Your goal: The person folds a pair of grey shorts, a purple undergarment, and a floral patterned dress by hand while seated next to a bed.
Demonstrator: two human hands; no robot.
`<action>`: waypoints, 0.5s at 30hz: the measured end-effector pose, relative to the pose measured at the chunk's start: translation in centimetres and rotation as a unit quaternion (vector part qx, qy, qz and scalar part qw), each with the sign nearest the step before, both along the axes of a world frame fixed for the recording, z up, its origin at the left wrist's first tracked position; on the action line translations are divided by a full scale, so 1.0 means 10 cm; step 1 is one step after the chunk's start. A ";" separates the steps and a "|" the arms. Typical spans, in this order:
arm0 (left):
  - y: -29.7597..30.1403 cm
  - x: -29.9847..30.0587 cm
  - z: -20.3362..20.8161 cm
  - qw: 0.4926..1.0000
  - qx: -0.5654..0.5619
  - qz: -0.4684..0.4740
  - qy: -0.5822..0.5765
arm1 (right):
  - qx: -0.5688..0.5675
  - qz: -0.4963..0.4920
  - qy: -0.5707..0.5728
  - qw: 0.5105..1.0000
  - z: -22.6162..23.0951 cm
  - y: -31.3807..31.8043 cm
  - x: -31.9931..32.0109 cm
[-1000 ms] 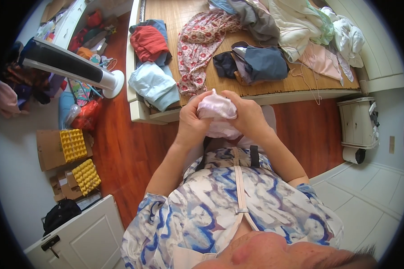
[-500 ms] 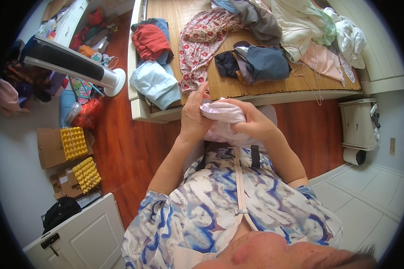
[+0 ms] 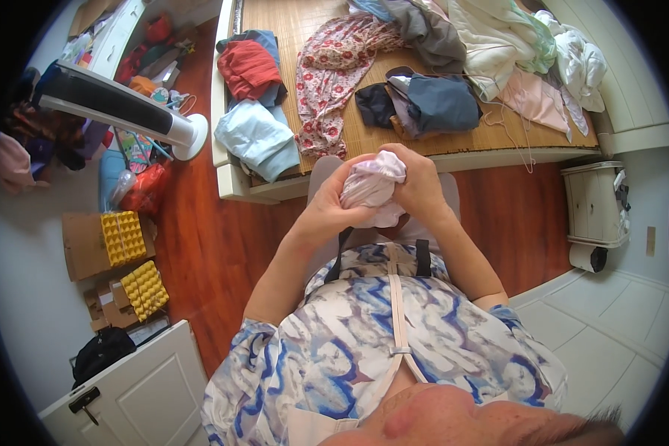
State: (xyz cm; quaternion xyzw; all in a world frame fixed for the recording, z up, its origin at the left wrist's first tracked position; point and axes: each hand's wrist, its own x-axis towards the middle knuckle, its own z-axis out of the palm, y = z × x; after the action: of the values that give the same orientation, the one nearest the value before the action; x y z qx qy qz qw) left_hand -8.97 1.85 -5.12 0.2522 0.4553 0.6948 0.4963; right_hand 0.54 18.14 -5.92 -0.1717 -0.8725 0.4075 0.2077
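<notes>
A pale pinkish-white piece of cloth [image 3: 372, 186] is bunched up in front of me, above my lap. My left hand [image 3: 328, 204] is closed round its left side, and my right hand [image 3: 418, 182] grips its right side. What kind of garment it is, I cannot tell. Just beyond my hands, on the bed's woven mat [image 3: 334, 160], lies a garment with red flowers [image 3: 327, 85]. A folded light-blue garment [image 3: 254, 137] lies to its left, and a stack of dark folded clothes [image 3: 442, 104] to its right.
A red folded garment [image 3: 250, 69] lies behind the light-blue one. Loose bedding [image 3: 490, 44] and a peach cloth [image 3: 535, 100] cover the bed's right side. A tower fan [image 3: 119, 108] stands at left, with yellow egg trays [image 3: 123, 234] below it. A cream bin [image 3: 596, 207] is at right.
The cloth has been gathered into a tighter bundle. My left hand has come down and curled round it, while my right hand has shifted slightly upward along it.
</notes>
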 end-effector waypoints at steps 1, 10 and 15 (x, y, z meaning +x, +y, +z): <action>0.03 -0.05 -0.16 0.972 -0.062 0.073 0.216 | 0.000 0.002 0.000 1.000 0.03 -0.02 0.00; 0.03 -0.18 -0.36 0.833 -0.180 0.284 0.439 | -0.071 0.318 0.104 0.940 0.19 -0.27 0.03; -0.07 -0.20 -0.09 0.995 -0.004 0.099 -0.025 | 0.016 0.036 -0.053 0.998 0.03 -0.06 -0.04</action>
State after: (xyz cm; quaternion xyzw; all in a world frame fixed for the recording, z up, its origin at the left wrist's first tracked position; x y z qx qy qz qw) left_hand -10.94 1.16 -6.01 0.1865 0.4686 0.7446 0.4372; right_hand 0.18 17.50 -5.66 -0.1585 -0.8943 0.3909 0.1493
